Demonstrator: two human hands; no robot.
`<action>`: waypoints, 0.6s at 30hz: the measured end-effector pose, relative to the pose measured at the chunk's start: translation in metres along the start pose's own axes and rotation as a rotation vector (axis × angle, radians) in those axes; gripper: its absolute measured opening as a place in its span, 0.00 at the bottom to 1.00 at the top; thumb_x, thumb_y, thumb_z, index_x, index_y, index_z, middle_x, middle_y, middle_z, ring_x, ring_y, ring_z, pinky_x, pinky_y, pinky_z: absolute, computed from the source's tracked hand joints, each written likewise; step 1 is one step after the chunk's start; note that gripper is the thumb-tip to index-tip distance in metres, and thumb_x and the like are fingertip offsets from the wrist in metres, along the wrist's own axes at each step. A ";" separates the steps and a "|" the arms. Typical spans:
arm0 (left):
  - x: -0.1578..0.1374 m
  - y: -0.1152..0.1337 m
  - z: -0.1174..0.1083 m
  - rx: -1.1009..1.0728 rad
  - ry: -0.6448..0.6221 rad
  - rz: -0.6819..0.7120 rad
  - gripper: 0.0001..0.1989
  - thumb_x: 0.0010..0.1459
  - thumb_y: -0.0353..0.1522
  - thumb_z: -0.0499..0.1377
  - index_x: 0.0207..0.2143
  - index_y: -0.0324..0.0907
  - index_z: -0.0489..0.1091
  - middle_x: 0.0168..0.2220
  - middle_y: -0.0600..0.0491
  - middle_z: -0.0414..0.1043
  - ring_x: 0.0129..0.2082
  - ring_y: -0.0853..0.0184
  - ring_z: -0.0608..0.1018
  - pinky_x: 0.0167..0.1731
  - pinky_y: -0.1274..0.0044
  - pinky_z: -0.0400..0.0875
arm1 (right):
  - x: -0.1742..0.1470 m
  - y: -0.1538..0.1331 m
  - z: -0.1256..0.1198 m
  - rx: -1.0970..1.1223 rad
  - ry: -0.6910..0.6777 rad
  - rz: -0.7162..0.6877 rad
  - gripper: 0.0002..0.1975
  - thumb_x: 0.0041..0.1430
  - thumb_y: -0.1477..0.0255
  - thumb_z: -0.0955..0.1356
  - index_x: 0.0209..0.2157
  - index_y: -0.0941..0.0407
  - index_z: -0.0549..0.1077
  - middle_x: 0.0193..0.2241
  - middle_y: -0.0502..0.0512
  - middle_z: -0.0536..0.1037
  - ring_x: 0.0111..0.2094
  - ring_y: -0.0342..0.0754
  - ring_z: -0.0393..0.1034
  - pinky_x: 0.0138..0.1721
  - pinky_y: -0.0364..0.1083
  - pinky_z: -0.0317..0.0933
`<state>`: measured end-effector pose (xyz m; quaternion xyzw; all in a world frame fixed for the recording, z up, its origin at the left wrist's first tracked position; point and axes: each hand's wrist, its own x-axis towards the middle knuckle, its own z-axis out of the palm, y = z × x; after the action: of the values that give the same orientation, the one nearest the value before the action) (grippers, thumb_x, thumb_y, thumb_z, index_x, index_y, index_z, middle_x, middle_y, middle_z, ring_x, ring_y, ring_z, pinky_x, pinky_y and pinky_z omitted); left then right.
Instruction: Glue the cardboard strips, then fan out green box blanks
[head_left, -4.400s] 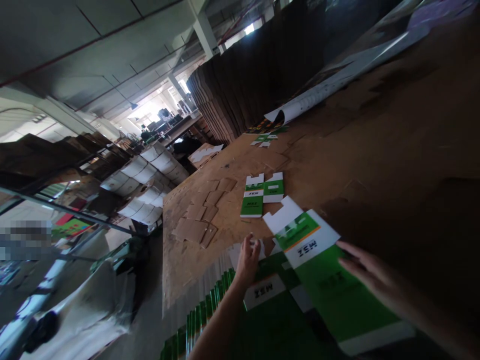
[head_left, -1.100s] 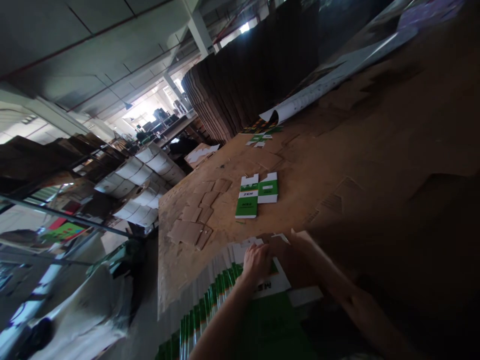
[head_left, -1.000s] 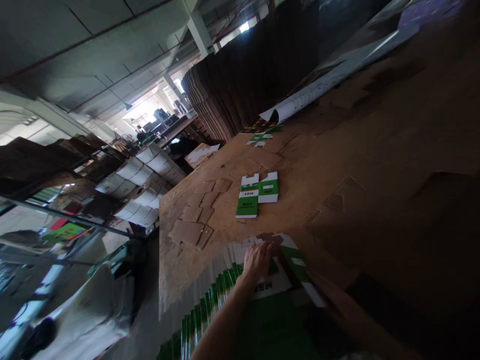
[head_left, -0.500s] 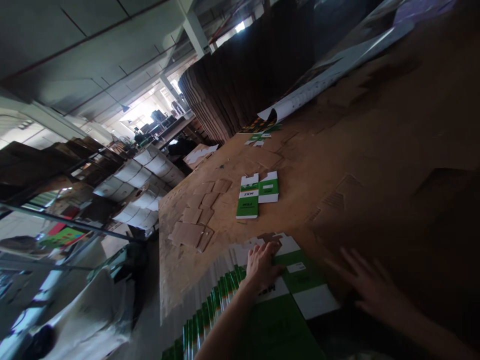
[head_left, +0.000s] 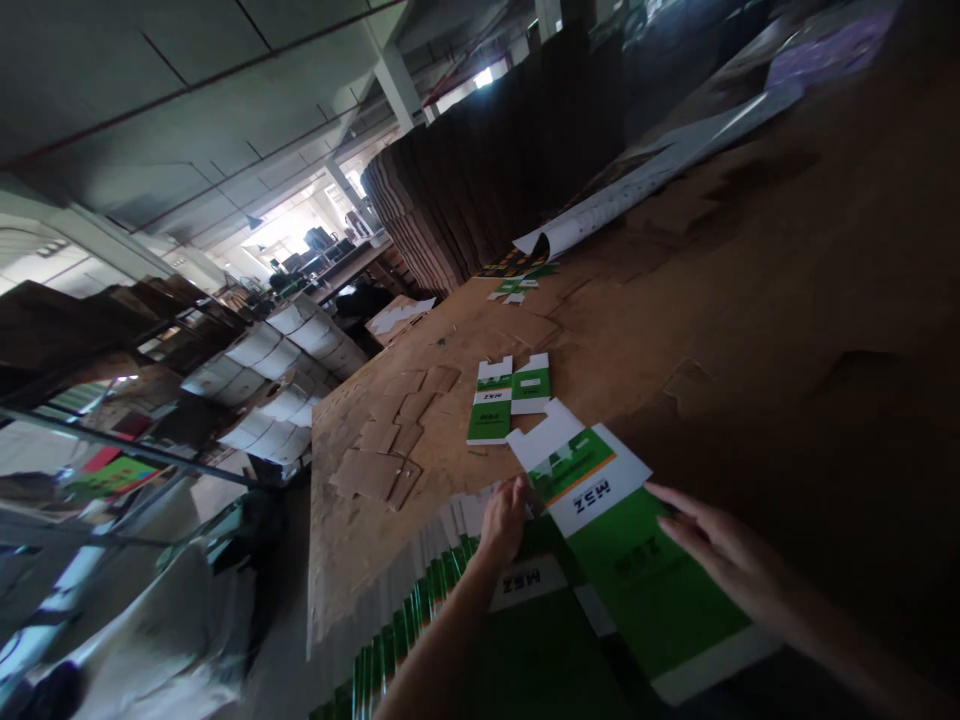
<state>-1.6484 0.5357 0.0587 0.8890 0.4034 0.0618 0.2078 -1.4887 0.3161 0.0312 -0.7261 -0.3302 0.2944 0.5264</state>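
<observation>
A flat green-and-white printed carton (head_left: 611, 540) is raised and tilted above a fanned stack of similar flat cartons (head_left: 525, 640). My right hand (head_left: 720, 550) pinches its right edge, thumb on the printed face and other fingers partly hidden. My left hand (head_left: 504, 518) is curled at the upper end of the stack, by the raised carton's left edge; its fingertips are partly hidden, and it appears to grip carton edge there. Clear plastic-looking, shiny edges show along the stack's left side. Beyond my hands lies a smaller green-and-white flat carton (head_left: 491, 412) on the brown tabletop.
Brown cardboard scraps (head_left: 379, 455) lie on the table's left part. Farther back are a rolled printed sheet (head_left: 592, 220) and a tall stack of dark cardboard (head_left: 480, 160). White rolls or boxes (head_left: 277, 400) and shelving stand left of the table edge.
My right hand came in from the right and now holds a raised carton that was not lifted before. My left hand's spread fingers have curled, and it shifted slightly left.
</observation>
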 end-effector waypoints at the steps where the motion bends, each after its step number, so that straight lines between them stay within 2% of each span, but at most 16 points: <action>1: 0.001 0.001 -0.001 -0.017 0.088 -0.033 0.20 0.67 0.37 0.42 0.44 0.43 0.72 0.44 0.48 0.73 0.48 0.61 0.73 0.50 0.70 0.67 | -0.003 -0.003 0.011 0.055 -0.025 0.021 0.34 0.54 0.51 0.61 0.55 0.58 0.71 0.54 0.63 0.75 0.55 0.60 0.68 0.54 0.54 0.64; 2: 0.001 0.003 -0.001 -0.015 0.173 -0.057 0.17 0.66 0.36 0.45 0.51 0.43 0.67 0.51 0.46 0.70 0.53 0.59 0.70 0.53 0.68 0.64 | -0.006 -0.006 0.024 0.113 -0.054 0.041 0.36 0.52 0.50 0.61 0.55 0.59 0.71 0.55 0.64 0.74 0.57 0.60 0.67 0.55 0.54 0.63; 3: 0.000 0.005 0.000 0.013 0.234 -0.059 0.20 0.63 0.36 0.50 0.57 0.43 0.62 0.57 0.44 0.64 0.58 0.57 0.65 0.56 0.65 0.61 | -0.011 -0.009 0.038 0.171 -0.093 0.060 0.36 0.52 0.49 0.61 0.54 0.59 0.72 0.55 0.64 0.74 0.57 0.60 0.66 0.56 0.55 0.62; 5: -0.005 0.012 0.004 0.120 0.239 0.026 0.30 0.56 0.35 0.59 0.60 0.46 0.57 0.64 0.45 0.55 0.64 0.53 0.56 0.61 0.59 0.52 | -0.022 -0.013 0.062 0.270 -0.203 0.094 0.35 0.50 0.49 0.62 0.51 0.59 0.74 0.52 0.64 0.76 0.57 0.60 0.67 0.55 0.55 0.62; 6: -0.009 0.015 0.007 0.177 0.193 0.101 0.30 0.54 0.35 0.62 0.59 0.48 0.59 0.64 0.46 0.54 0.65 0.52 0.55 0.62 0.56 0.48 | -0.028 -0.013 0.072 0.300 -0.259 0.110 0.33 0.50 0.49 0.63 0.49 0.58 0.75 0.50 0.63 0.78 0.56 0.60 0.67 0.55 0.54 0.62; 8: -0.014 0.019 0.013 0.249 0.046 0.225 0.22 0.55 0.34 0.61 0.53 0.50 0.67 0.63 0.50 0.59 0.64 0.52 0.56 0.62 0.55 0.46 | -0.038 -0.005 0.081 0.300 -0.349 0.184 0.28 0.48 0.49 0.65 0.40 0.56 0.78 0.44 0.61 0.81 0.52 0.60 0.71 0.52 0.53 0.65; 10: -0.017 0.019 0.017 0.263 -0.048 0.228 0.10 0.59 0.35 0.58 0.44 0.48 0.72 0.56 0.51 0.68 0.60 0.55 0.62 0.59 0.58 0.52 | -0.043 0.016 0.077 0.245 -0.381 0.360 0.25 0.45 0.47 0.66 0.26 0.56 0.77 0.30 0.61 0.82 0.40 0.60 0.77 0.42 0.52 0.70; 12: -0.016 0.019 0.016 0.273 -0.080 0.162 0.07 0.61 0.36 0.56 0.36 0.46 0.74 0.45 0.52 0.75 0.53 0.58 0.68 0.54 0.62 0.58 | -0.040 0.043 0.061 0.231 -0.316 0.561 0.26 0.43 0.45 0.65 0.17 0.55 0.72 0.18 0.59 0.77 0.27 0.58 0.77 0.30 0.51 0.71; 14: -0.015 0.018 0.011 0.299 -0.108 0.119 0.09 0.61 0.36 0.56 0.32 0.46 0.74 0.40 0.53 0.76 0.49 0.59 0.70 0.50 0.65 0.61 | -0.034 0.063 0.040 0.284 -0.131 0.625 0.23 0.42 0.47 0.66 0.18 0.54 0.71 0.18 0.59 0.78 0.26 0.57 0.77 0.29 0.49 0.70; 16: -0.013 0.018 0.005 0.325 -0.148 0.108 0.10 0.61 0.36 0.55 0.32 0.47 0.75 0.41 0.53 0.76 0.48 0.60 0.71 0.49 0.67 0.62 | -0.028 0.068 0.021 0.246 0.066 0.526 0.20 0.43 0.50 0.67 0.23 0.53 0.73 0.26 0.58 0.81 0.35 0.58 0.78 0.37 0.49 0.71; 18: -0.014 0.018 0.000 0.340 -0.196 0.100 0.13 0.63 0.36 0.52 0.33 0.47 0.76 0.42 0.52 0.75 0.47 0.60 0.72 0.47 0.68 0.64 | -0.025 0.060 0.013 0.106 0.174 0.352 0.18 0.45 0.52 0.67 0.26 0.52 0.75 0.31 0.58 0.83 0.41 0.62 0.77 0.43 0.52 0.70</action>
<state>-1.6448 0.5146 0.0670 0.9320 0.3410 -0.0838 0.0895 -1.5039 0.2903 -0.0279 -0.7665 -0.1354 0.3352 0.5309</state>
